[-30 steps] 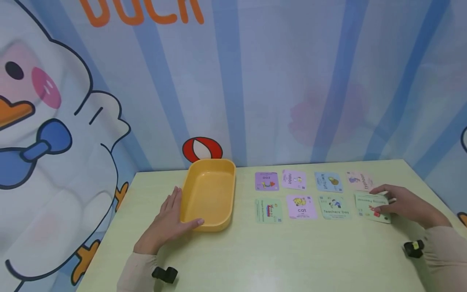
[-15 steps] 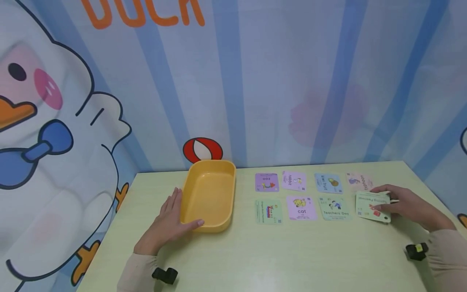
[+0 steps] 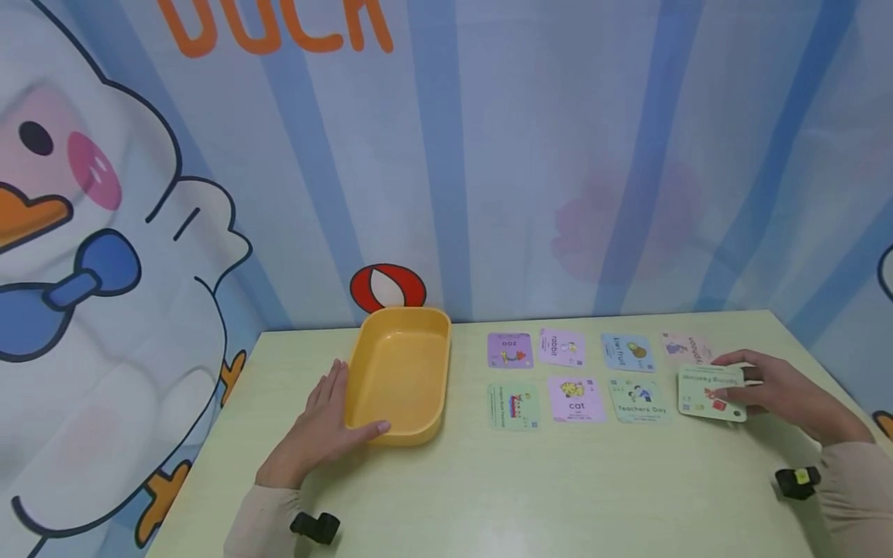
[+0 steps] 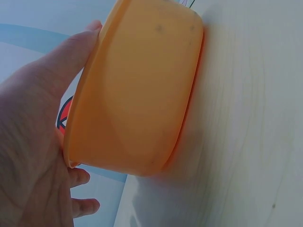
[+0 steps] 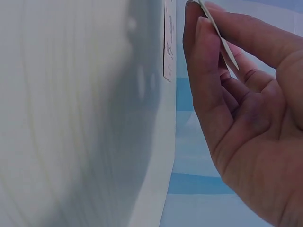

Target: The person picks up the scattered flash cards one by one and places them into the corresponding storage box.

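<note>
My left hand (image 3: pixel 310 426) lies along the left side of a yellow plastic tray (image 3: pixel 434 425), fingers straight and thumb on the near rim. In the left wrist view, the tray's outer wall (image 4: pixel 137 94) fills the middle, with the thumb against its rim. My right hand (image 3: pixel 784 391) pinches a pale green "Spring Festival" card (image 3: pixel 698 394), thumb on its printed face and fingers behind. The card appears edge-on in the right wrist view, between thumb and fingers and above the tabletop. Behind it lies a pink "typhoon" card (image 3: pixel 678 346), partly covered in the head view.
Two rows of cards lie to the left of the right hand, among them a zoo card (image 3: pixel 510 350), a rabbit card (image 3: pixel 562 346), a kiwi fruit card (image 3: pixel 628 351), a cat card (image 3: pixel 577 400) and a Teachers' Day card (image 3: pixel 639 400). A printed cloth backdrop (image 3: pixel 509 155) stands behind the table.
My right hand has lifted and tilted the Spring Festival card, its lettering now facing up more plainly. The left hand and tray have stayed put.
</note>
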The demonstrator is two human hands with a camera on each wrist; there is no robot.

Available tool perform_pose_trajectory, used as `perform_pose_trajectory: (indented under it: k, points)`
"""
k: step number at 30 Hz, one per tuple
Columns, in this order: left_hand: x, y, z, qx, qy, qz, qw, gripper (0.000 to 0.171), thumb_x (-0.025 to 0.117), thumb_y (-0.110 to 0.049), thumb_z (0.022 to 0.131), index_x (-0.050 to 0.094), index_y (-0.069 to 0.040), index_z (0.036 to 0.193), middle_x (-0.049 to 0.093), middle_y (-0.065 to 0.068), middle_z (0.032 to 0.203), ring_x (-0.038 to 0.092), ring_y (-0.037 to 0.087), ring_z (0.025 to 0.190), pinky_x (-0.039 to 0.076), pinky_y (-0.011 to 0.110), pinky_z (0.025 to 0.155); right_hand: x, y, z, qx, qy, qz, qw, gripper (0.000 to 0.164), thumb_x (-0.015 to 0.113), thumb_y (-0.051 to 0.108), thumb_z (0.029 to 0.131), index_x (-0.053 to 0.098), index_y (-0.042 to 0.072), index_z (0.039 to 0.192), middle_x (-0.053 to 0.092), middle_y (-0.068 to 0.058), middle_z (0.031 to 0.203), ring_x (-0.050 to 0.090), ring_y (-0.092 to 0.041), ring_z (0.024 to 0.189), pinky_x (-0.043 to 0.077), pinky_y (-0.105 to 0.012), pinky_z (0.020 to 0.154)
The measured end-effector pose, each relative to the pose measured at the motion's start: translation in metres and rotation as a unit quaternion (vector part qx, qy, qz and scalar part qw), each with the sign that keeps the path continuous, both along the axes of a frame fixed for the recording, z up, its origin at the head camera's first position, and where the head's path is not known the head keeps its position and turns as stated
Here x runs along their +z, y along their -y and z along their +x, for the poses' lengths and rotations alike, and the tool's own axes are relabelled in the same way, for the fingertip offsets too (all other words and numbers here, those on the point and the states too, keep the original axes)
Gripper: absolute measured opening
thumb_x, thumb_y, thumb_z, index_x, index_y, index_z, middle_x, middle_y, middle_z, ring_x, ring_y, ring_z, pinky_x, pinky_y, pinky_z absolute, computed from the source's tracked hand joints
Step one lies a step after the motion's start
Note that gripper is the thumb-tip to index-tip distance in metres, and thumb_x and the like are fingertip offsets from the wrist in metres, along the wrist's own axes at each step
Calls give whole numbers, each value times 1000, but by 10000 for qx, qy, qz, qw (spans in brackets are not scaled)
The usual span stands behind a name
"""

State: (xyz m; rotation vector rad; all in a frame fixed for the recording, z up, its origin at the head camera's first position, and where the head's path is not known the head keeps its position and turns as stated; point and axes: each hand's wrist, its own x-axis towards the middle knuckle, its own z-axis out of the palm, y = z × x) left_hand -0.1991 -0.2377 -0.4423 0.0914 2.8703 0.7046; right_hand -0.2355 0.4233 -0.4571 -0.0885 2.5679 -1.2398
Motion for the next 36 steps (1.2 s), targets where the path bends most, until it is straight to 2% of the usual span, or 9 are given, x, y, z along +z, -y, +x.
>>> perform_pose_trajectory:
  k: [8,14,20,27,31,33,36]
  points:
    - [-1,0,-1,2,-14,0,10000,134,62,-83,77,-7,-7,162,-7,15,171,1,46,154,19,73,116,6,4,4,35,-430,200,9989,69,68,33,99,38,-2,149,63,-23,121,69,-18,86,59,-37,70]
    - [-5,1,-2,-1,-34,-13,10000,134,60,-84,76,-8,-8,163,-8,14,171,1,46,154,18,72,116,11,7,6,76,-606,266,9978,69,66,35,100,37,-1,151,57,-28,129,68,-17,87,59,-38,69]
    - [-5,1,-2,11,-23,23,10000,134,61,-84,76,-9,-8,162,-7,14,171,0,45,155,18,72,116,15,10,4,-54,-823,226,9963,72,66,38,99,34,3,153,64,-24,121,70,-18,84,58,-39,68]
    - [-5,2,-3,6,-29,6,10000,135,61,-84,76,-9,-8,162,-7,14,171,0,45,155,17,71,117,22,15,2,-280,-848,95,9960,79,69,39,97,30,0,153,59,-31,134,70,-6,91,60,-37,73]
    - [-6,3,-3,-26,-66,30,10000,134,61,-84,76,-8,-7,162,-8,14,171,0,45,155,17,70,118,28,21,3,-405,-902,4,9951,79,70,40,96,31,1,153,57,-31,136,69,-4,91,60,-38,74]
    - [-6,3,-3,-33,-65,46,10000,134,61,-84,77,-8,-7,162,-7,14,171,0,45,155,17,71,118,31,24,3,-445,-976,-27,9942,78,70,40,96,33,2,153,59,-27,134,69,-3,91,60,-38,74]
    - [-6,2,-2,-26,-58,60,10000,134,61,-84,77,-8,-7,162,-7,15,171,0,45,155,17,71,117,35,29,5,-478,-1121,-76,9925,75,71,39,96,36,4,152,65,-10,124,68,-3,90,60,-38,73]
